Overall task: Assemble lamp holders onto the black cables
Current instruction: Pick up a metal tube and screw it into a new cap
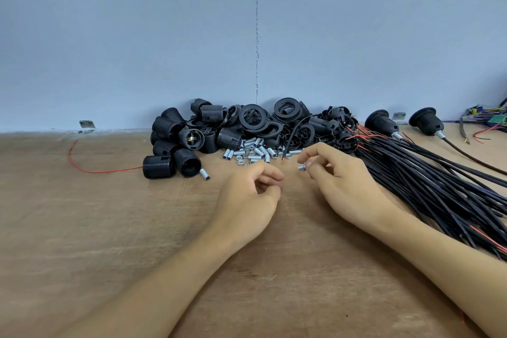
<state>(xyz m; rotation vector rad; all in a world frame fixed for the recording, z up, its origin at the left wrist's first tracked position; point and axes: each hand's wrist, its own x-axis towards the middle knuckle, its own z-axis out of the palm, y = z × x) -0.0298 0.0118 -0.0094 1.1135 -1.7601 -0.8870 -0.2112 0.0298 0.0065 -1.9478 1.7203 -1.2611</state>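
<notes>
A heap of black threaded lamp holder parts and rings (247,126) lies against the blue wall. In front of it are several small metal threaded tubes and nuts (253,152). A thick bundle of black cables (428,181) with red wire ends fans out to the right. My right hand (337,175) pinches a small metal tube with a nut (302,166) between thumb and fingertips. My left hand (252,195) hovers just left of it, fingers loosely curled, with nothing visible in it. One loose black cable (295,129) arcs over the heap.
The wooden table (109,228) carries two assembled lamp holders on cables (382,123) at the back right. A thin red wire (82,164) lies at the left. Coloured wires and a green board (491,118) sit at the far right edge. Metal brackets (87,126) fix the wall.
</notes>
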